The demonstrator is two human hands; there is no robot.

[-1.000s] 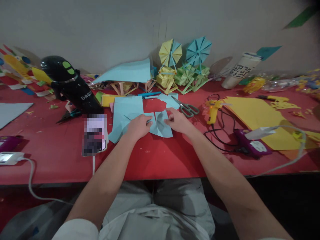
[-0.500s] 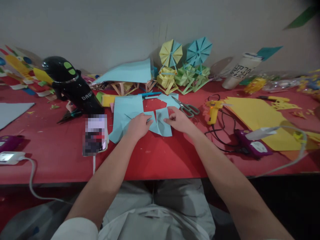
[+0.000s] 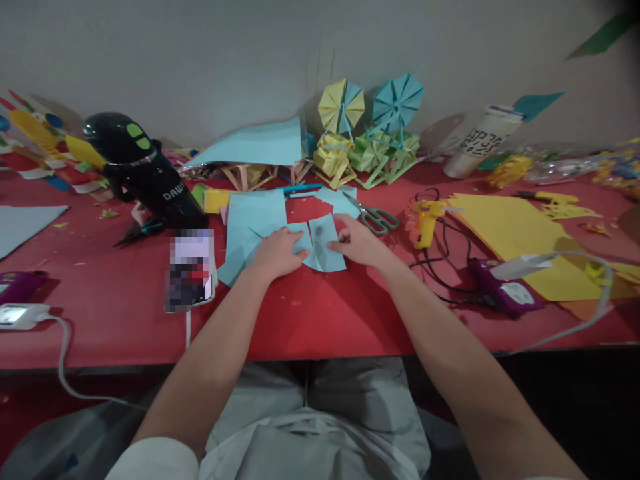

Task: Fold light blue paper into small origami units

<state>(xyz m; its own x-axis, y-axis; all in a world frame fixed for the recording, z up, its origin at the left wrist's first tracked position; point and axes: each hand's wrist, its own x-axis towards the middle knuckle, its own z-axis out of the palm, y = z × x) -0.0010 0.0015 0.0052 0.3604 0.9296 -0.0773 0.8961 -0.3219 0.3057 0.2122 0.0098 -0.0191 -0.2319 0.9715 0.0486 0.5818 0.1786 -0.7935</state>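
Note:
A small light-blue paper piece (image 3: 325, 241), with a slit or crease down its middle, lies in front of me between both hands. My left hand (image 3: 280, 253) rests on its left part, thumb and index finger spread apart and pressing down. My right hand (image 3: 359, 240) pinches the paper's right edge between thumb and curled fingers. Partly under my left hand is a larger light-blue sheet (image 3: 257, 210). Grey-handled scissors (image 3: 379, 219) lie just beyond my right hand, their blades over another light-blue scrap (image 3: 337, 199).
A yellow glue gun (image 3: 426, 223) with a black cord stands at right, near a purple power strip (image 3: 505, 290) and yellow sheets (image 3: 530, 247). At left are a phone (image 3: 190, 270) and a black bottle (image 3: 145, 170). Folded paper models (image 3: 367, 143) line the wall.
My left thumb and index finger have spread from a closed grip to lie apart on the paper. The right part of the paper lies flatter; my right hand stays at its edge.

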